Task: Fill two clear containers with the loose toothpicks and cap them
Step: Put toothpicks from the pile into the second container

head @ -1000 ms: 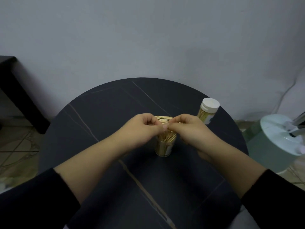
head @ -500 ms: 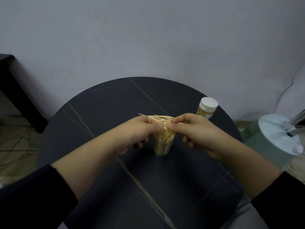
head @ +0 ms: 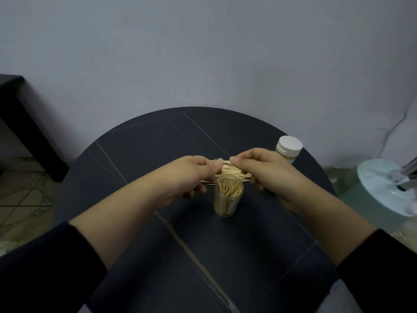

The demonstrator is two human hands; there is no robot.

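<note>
Toothpick-filling at a round black table veined with pale lines (head: 158, 141): a person in black sleeves (head: 45, 267) holds a bundle of pale wooden toothpicks (head: 232, 170) level, running left to right, between both hands at the table's middle. The left hand (head: 189, 177) pinches the bundle's left end, thumb pressed down on top against the curled forefinger, the other fingers folded loosely beneath. The right hand (head: 268, 172) pinches the right end the same way, its thumb tip close to the left thumb; a few stick tips show beside its lower fingers.

Just on the near side of the bundle and lower, an uncapped clear plastic cylinder (head: 228, 201) stands upright on the table between the two wrists, its mouth open and packed with toothpicks standing on end. Whether the bundle touches the cylinder's far rim cannot be told.

At the table's far right a second clear container with a white cap (head: 289, 147) stands upright and closed, toothpicks visible through its wall, its lower part hidden behind the right hand. Beyond the table's right edge sits a white round disc-shaped object (head: 381, 186) with a metal stem. A dark piece of furniture (head: 18, 109) stands at the far left against a plain grey wall (head: 203, 53).
</note>
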